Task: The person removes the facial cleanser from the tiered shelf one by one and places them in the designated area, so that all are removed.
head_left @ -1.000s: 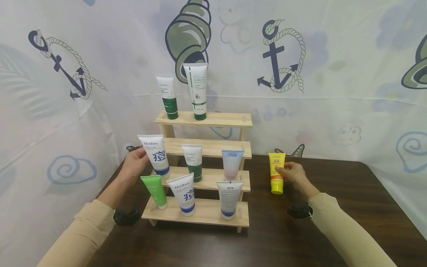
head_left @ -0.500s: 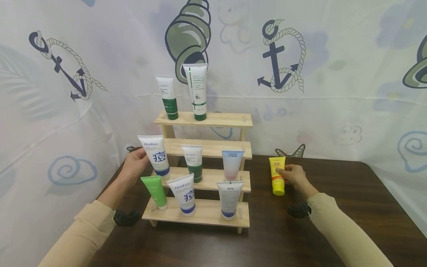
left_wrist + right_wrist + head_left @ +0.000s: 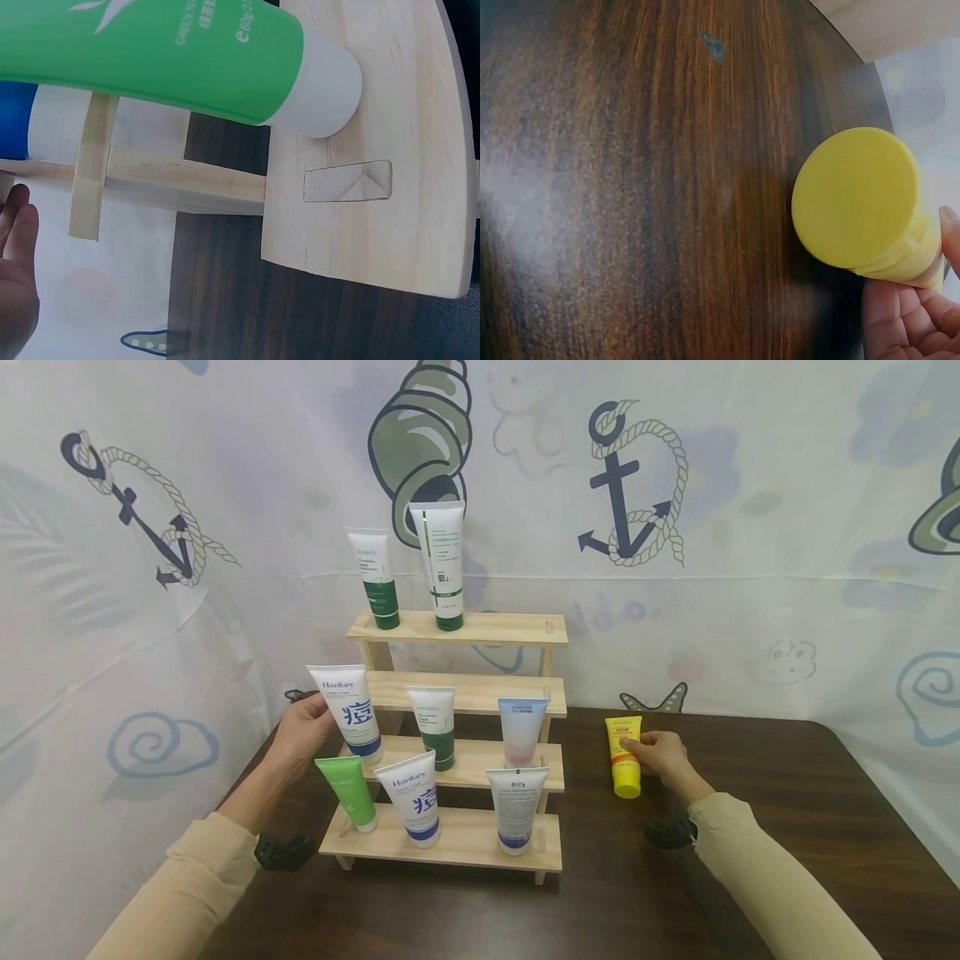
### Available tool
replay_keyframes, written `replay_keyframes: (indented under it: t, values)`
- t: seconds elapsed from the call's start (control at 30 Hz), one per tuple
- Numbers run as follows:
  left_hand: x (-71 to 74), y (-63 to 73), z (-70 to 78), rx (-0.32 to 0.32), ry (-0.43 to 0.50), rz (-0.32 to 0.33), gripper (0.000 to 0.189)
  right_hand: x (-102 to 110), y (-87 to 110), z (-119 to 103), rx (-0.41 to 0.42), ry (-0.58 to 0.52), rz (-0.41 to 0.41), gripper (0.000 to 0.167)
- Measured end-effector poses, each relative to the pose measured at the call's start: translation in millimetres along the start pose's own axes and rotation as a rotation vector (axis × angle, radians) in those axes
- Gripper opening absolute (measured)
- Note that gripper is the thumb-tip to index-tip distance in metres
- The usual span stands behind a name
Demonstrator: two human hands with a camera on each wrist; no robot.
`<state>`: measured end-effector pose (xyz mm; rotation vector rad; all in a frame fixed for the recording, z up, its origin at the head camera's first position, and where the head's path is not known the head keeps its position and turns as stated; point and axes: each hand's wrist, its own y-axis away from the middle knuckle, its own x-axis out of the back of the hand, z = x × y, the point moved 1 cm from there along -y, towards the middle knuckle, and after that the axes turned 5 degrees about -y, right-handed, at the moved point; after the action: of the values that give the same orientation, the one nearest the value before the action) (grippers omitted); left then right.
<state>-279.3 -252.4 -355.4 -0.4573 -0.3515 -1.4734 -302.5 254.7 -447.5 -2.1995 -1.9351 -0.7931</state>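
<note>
A yellow squeeze tube, cap toward me, is pinched by my right hand at the right. In the right wrist view the flat end of its cap faces the camera. My left hand is at the left end of the wooden display stand. It is beside a white tube with blue lettering on the second step from the bottom. That tube hides my left fingertips, so whether they hold it or touch the wood cannot be made out. In the left wrist view, a green tube covers much of the scene.
On the lowest step stand the green tube, another white-and-blue tube and a grey tube. Above are a white-and-green tube and a blue-pink tube. Two more tubes top the stand. Patterned cloth backs the dark table.
The yellow tube's top end has tipped lower and away from me, its cap shifting slightly toward me. My left hand and the tubes on the stand have stayed put.
</note>
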Motion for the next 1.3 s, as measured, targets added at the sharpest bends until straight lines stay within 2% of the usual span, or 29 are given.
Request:
replay_keyframes:
  t: [0.43,1.3]
  values:
    - [1.4,0.8,0.0,-0.001,0.002,0.004,0.052,1.4,2.2,-1.8,-0.006,0.044,-0.014,0.066]
    - [0.4,1.6,0.5,-0.004,0.013,-0.009,0.055,2.3,2.6,0.9,0.014,0.047,-0.011,0.066]
